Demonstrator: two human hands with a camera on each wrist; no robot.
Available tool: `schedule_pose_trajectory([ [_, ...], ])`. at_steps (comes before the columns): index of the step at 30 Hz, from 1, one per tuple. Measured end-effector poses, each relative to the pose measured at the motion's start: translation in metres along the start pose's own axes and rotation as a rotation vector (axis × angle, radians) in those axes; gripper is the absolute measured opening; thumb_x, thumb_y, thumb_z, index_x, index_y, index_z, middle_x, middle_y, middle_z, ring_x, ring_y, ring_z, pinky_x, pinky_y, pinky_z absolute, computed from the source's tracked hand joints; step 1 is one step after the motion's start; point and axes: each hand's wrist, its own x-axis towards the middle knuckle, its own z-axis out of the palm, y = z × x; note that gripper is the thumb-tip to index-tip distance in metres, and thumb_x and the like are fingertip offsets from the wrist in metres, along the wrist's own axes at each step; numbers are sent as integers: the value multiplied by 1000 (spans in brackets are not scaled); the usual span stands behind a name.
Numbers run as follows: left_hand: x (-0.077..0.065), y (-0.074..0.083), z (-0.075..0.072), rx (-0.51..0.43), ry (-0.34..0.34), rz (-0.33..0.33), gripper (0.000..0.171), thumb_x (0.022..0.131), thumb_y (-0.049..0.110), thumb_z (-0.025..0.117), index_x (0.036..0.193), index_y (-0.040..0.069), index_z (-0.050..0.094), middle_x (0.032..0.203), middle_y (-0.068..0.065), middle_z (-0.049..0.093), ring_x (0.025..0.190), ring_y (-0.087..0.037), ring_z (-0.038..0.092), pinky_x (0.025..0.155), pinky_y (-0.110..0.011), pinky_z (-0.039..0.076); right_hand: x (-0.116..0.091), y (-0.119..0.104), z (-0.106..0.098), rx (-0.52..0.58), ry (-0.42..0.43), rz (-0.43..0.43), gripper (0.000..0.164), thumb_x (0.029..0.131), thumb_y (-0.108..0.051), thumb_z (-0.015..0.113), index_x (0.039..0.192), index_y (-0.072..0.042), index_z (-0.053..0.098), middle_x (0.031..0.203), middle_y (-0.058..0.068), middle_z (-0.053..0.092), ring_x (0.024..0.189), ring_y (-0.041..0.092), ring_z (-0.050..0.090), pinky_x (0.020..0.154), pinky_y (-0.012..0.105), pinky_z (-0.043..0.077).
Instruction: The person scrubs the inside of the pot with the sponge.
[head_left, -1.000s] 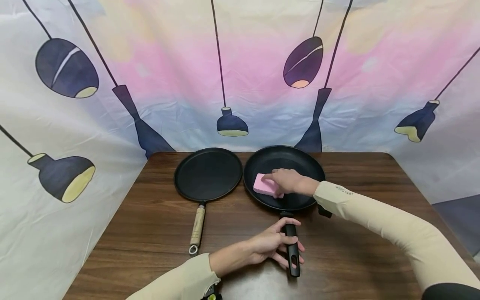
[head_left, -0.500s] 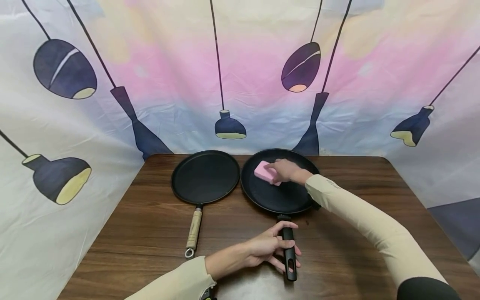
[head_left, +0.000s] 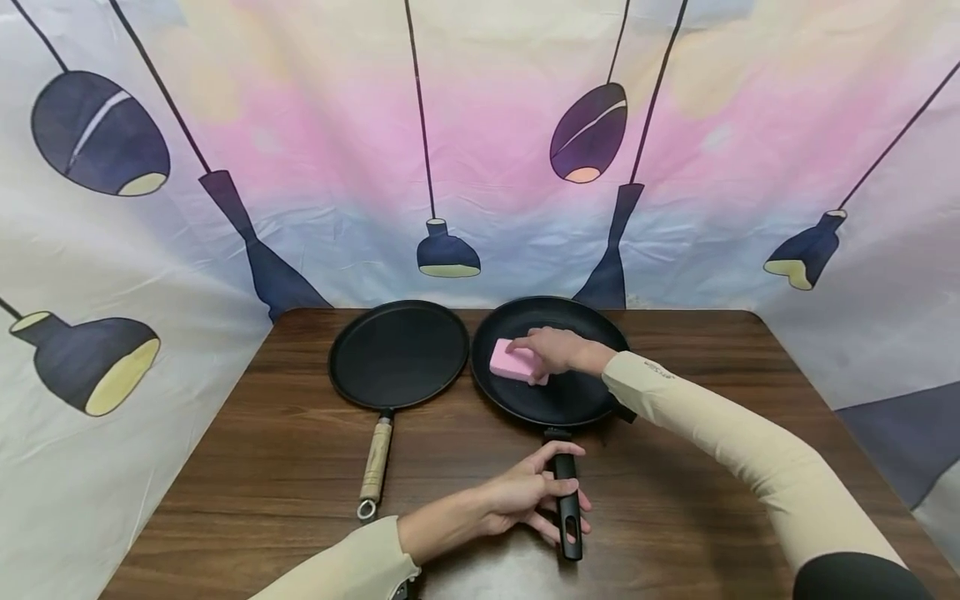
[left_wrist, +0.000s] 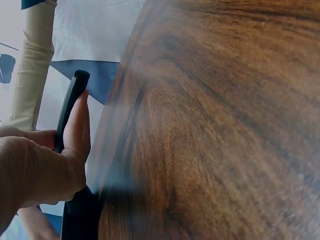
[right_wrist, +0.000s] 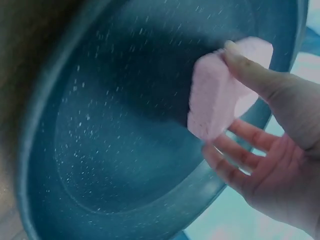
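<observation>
Right hand [head_left: 558,352] pinched the pink sponge [head_left: 512,362], thumb on one side, fingers on the other; narrow grip, no wide spread. Sponge sat inside the frying pan [head_left: 566,407], in the half toward the table's left edge. Pan lay by the far edge of the table [head_left: 690,500], around its middle, black handle [head_left: 572,533] pointing to the near edge. Left hand [head_left: 521,497] held that handle between thumb and fingers, some fingertips showing past its far side. Short black side grip [head_left: 624,410] stuck out from the pan rim on the right, partly hidden by the right sleeve [head_left: 727,425]. Right wrist view showed pale specks over the pan's dark inner surface.

Flat pan [head_left: 397,354] lay just beside, toward the table's far left corner; couldn't tell if the rims touched. Its wooden handle [head_left: 377,458] ran toward the near edge, metal ring [head_left: 366,509] at the end, near the left sleeve [head_left: 345,567]. Both sleeves cream; dark band [head_left: 858,577] on the right arm, cut by the frame. Behind the far edge hung a pastel cloth [head_left: 495,108] with dark lamps printed on it.
</observation>
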Motion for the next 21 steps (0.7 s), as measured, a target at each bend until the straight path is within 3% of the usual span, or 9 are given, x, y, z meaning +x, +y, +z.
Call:
schedule_pose_trajectory([
  [7, -3, 1, -1, 2, -3, 0, 45, 108, 17, 51, 151, 23, 38, 122, -21, 70, 106, -37, 74, 74, -47, 62, 11, 15, 1, -18, 74, 169, 65, 95, -28, 74, 153, -19, 46, 142, 21, 55, 124, 35, 53, 107, 52, 48],
  [9, -4, 1, -2, 1, -7, -7, 45, 108, 18, 52, 151, 24, 38, 123, -21, 70, 106, -36, 74, 72, -43, 62, 11, 10, 1, -6, 69, 152, 65, 94, -28, 76, 153, -19, 47, 141, 20, 55, 122, 35, 54, 105, 51, 48],
  [13, -6, 2, -3, 3, -11, -14, 45, 108, 18, 51, 151, 23, 38, 121, -20, 71, 105, -35, 74, 68, -38, 62, 2, -12, 2, 1, 15, 22, 67, 91, -27, 80, 149, -20, 48, 134, 19, 57, 113, 32, 57, 98, 48, 51],
  [17, -6, 1, -2, -6, -21, -7, 45, 108, 17, 51, 151, 23, 37, 119, -18, 71, 105, -37, 74, 77, -49, 62, -10, -32, 3, -84, -39, -33, 67, 91, -28, 80, 148, -16, 46, 131, 20, 58, 112, 34, 58, 102, 49, 51],
  [21, -4, -1, -1, -16, -26, -3, 46, 108, 16, 52, 151, 22, 36, 120, -18, 71, 109, -40, 72, 85, -57, 59, -10, -30, 2, -99, -36, -22, 66, 91, -28, 80, 147, -17, 45, 131, 18, 58, 115, 33, 57, 102, 50, 51],
])
